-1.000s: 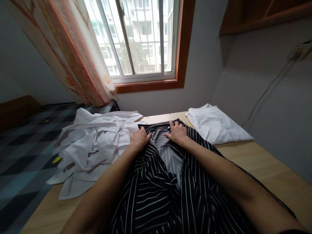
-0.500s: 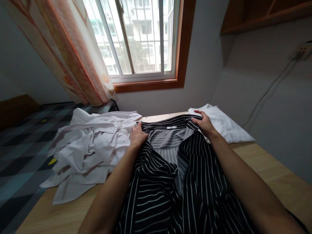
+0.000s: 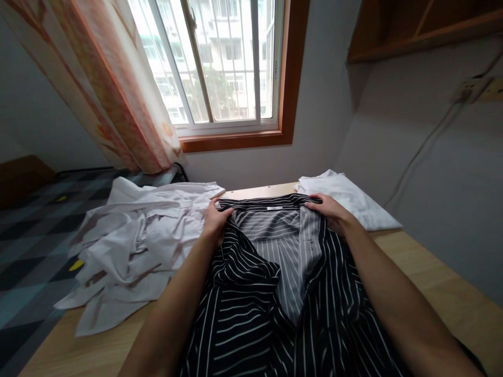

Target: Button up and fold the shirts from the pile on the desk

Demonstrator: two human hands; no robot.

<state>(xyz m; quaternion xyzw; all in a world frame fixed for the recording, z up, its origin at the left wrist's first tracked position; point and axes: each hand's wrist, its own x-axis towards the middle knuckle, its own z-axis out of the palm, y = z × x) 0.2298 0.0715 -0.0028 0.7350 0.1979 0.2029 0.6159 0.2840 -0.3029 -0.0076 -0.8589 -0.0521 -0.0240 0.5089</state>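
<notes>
While left hand grips striped shirt, right hand also.

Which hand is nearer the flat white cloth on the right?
Right. The right hand overlaps the white cloth in view, contact unclear; the left hand is farther off, at the left end of the striped collar.

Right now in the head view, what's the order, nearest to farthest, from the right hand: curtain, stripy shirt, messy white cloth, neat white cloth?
1. Stripy shirt, held by the right hand.
2. Neat white cloth, just beyond, to the right.
3. Messy white cloth, across on the left.
4. Curtain, back left, beside the window.
</notes>
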